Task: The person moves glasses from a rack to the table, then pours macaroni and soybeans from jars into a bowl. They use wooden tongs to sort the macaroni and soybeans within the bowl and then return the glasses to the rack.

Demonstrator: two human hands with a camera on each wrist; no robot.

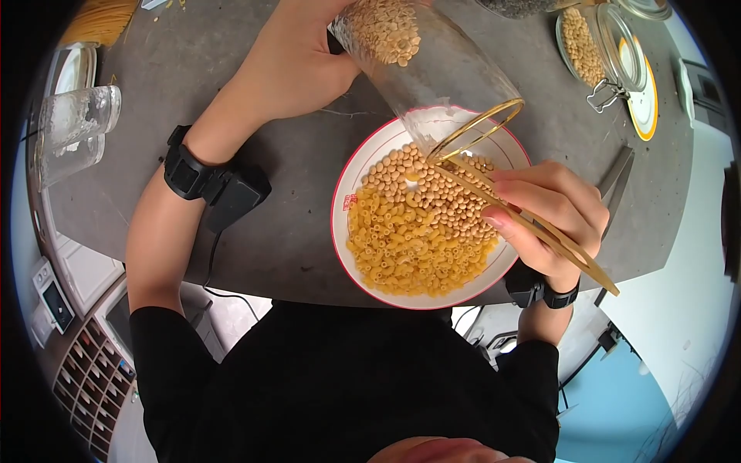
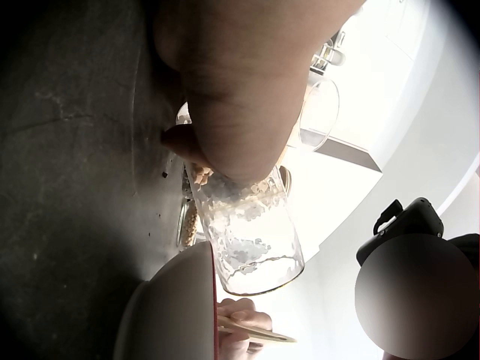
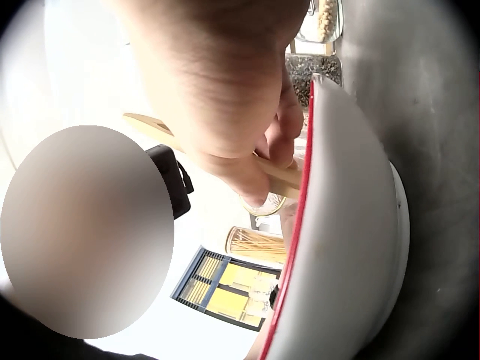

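Observation:
My left hand (image 1: 312,65) grips a clear glass jar (image 1: 463,73) near its base. The jar is tipped, with oat flakes (image 1: 386,35) at its bottom end and its gold-rimmed mouth over the white bowl (image 1: 337,251) with a red rim. In the bowl lie yellow elbow macaroni (image 1: 417,258) on the near side and tan soybeans (image 1: 390,174) on the far side. My right hand (image 1: 559,208) pinches wooden tongs (image 1: 590,270) between thumb and fingers. The tongs' tips are right at the jar's mouth, above the soybeans.
A clip-top jar of soybeans (image 1: 583,50) lies at the back right beside a yellow-rimmed plate (image 1: 644,116). A grey metal blade (image 1: 617,174) lies behind my right hand. Glassware (image 1: 81,127) stands at the left edge, and a jar of dark bits (image 1: 513,6) at the back.

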